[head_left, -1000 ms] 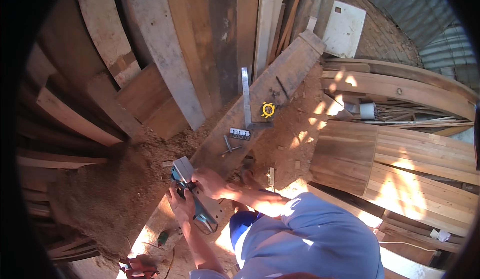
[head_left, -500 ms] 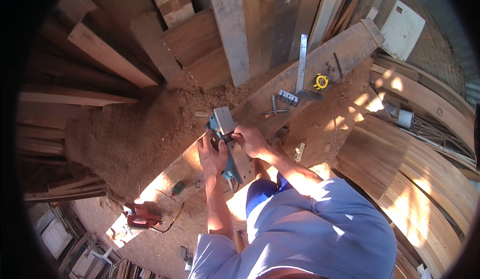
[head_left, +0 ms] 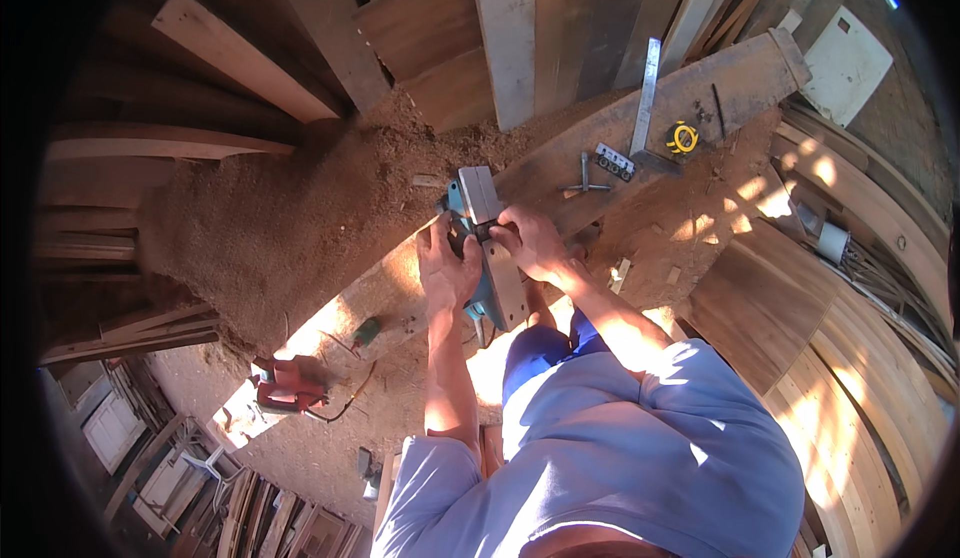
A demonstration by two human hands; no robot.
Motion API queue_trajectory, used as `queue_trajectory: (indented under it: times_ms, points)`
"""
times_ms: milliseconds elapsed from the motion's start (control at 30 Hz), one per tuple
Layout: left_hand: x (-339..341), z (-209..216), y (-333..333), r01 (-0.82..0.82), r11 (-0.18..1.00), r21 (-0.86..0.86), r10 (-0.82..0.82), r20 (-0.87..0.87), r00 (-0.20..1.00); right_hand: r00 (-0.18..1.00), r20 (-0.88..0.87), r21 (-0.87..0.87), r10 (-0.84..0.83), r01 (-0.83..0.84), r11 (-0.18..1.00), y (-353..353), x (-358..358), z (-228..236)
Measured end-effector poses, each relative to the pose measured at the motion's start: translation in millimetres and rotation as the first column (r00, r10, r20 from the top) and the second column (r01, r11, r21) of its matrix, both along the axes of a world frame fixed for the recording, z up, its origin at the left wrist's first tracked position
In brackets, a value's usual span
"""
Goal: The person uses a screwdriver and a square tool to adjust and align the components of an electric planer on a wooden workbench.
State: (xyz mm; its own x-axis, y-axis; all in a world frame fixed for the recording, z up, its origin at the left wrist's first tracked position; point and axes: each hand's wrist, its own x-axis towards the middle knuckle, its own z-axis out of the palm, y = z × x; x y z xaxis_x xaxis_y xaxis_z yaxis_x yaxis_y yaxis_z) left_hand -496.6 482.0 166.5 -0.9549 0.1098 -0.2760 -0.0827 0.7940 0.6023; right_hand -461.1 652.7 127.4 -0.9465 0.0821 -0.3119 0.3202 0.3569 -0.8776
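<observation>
A teal electric planer (head_left: 507,288) lies upside down across the wooden bench plank, its flat metal sole facing up. My left hand (head_left: 449,270) is wrapped round its left side, thumb near the middle of the body. From the right, my right hand (head_left: 536,245) has its fingers curled in at the dark cutter slot between the two sole plates. Whatever those fingertips pinch is too small and hidden to make out. Just beyond on the plank lie a T-handle wrench (head_left: 585,176) and a small metal blade gauge (head_left: 614,162).
Farther along the plank (head_left: 745,93) lie a metal square (head_left: 646,103) and a yellow tape measure (head_left: 682,138). A red power tool (head_left: 290,385) with a cord sits at the lower left, near a small green object (head_left: 366,332). Sawdust (head_left: 250,228) heaps at left; boards (head_left: 500,48) lean behind.
The whole view has shifted, so the bench and tools appear farther right and higher. Both hands stay at the planer, with the right fingers still at the cutter slot.
</observation>
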Motion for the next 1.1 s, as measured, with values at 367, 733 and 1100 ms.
queue_trajectory:
  times_ms: [367, 733, 1100]
  points:
    - [0.3, 5.3, 3.9, -0.021, 0.999, 0.034, 0.020, 0.016, 1.000, 0.998, -0.015, 0.039, 0.068, -0.067, 0.997, -1.5, -4.8, -3.6]
    - [-1.4, 7.6, 5.6, -0.037, 0.999, 0.035, 0.034, 0.080, 0.996, 0.955, -0.295, 0.087, 0.024, 0.002, 0.996, 0.0, -5.2, -5.6]
    - [-0.9, 6.1, 5.6, -0.014, 1.000, 0.004, 0.014, 0.057, 0.998, 0.961, -0.268, 0.146, 0.063, -0.024, 0.989, 2.9, -8.2, 0.3]
